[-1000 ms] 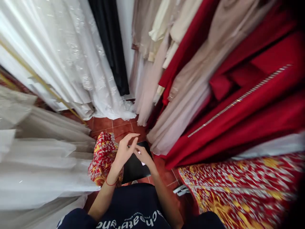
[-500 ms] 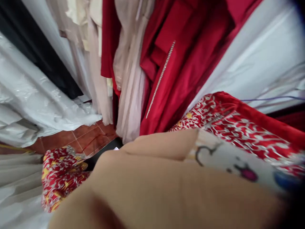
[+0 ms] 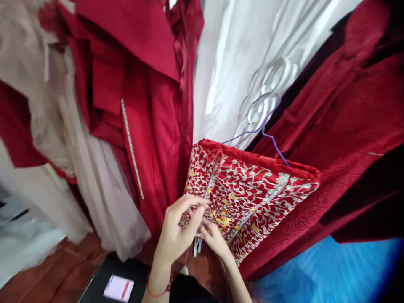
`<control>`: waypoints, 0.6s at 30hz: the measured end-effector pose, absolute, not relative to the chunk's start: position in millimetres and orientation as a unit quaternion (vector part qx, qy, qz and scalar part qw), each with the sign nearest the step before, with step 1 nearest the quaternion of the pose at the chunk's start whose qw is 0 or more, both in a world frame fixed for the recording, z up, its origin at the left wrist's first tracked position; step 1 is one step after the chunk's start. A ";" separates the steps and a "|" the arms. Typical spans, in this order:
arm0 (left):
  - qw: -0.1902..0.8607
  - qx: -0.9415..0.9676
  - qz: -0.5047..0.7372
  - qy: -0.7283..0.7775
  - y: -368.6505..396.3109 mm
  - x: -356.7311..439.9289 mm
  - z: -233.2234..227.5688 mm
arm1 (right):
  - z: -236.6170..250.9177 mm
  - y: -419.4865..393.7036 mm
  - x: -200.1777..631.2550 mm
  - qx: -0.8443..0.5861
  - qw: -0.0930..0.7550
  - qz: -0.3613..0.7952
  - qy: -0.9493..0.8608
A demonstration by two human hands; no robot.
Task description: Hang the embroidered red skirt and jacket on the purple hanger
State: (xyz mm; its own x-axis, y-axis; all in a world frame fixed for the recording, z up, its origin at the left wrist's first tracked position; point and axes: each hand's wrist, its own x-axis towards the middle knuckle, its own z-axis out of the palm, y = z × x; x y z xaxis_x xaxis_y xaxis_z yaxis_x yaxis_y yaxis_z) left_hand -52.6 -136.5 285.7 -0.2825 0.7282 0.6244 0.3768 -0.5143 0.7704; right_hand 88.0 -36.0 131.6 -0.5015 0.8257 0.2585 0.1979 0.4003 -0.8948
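A red skirt with silver and gold embroidery hangs from a thin purple wire hanger, its satin waistband on top. Both hands work close together at its left edge. My left hand has a red string on its wrist; its fingers are bent towards the thumb around the skirt's edge. Just below and to the right, my right hand closes its fingers on the lower part of the cloth. The fingertips partly hide one another. A small grey metal piece shows under the hands, its kind unclear.
Plain red garments and beige gowns hang to the left. White cloth hangs behind the hanger. Dark red garments and blue fabric are on the right. A white-and-pink card lies on a black surface below.
The view has swung right. A bare arm with a cartoon-printed sleeve no longer fills the foreground. Both hands now show at the embroidered skirt, which appears more upright.
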 end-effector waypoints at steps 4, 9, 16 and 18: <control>0.182 0.504 0.649 0.539 -31.8 -67.3 248.2 | 176.6 13.4 77.8 -0.389 0.512 0.369 -0.672; 0.197 0.512 0.663 0.509 46.7 -61.7 237.4 | 228.3 50.7 50.4 -0.417 0.613 0.301 -0.600; 0.069 0.555 0.649 0.516 71.6 -72.3 243.8 | 244.5 76.5 60.3 -0.422 0.559 0.254 -0.667; 0.040 0.586 0.626 0.513 71.6 -80.0 244.0 | 245.2 79.9 66.5 -0.414 0.562 0.246 -0.673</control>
State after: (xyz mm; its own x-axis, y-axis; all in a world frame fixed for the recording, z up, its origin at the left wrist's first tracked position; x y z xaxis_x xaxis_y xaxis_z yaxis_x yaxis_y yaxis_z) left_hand -80.0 71.6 244.0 -0.3101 0.6516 0.6922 0.5509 -0.4703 0.6895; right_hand 66.5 79.9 245.2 -0.0259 0.8339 0.5513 0.2807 0.5353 -0.7966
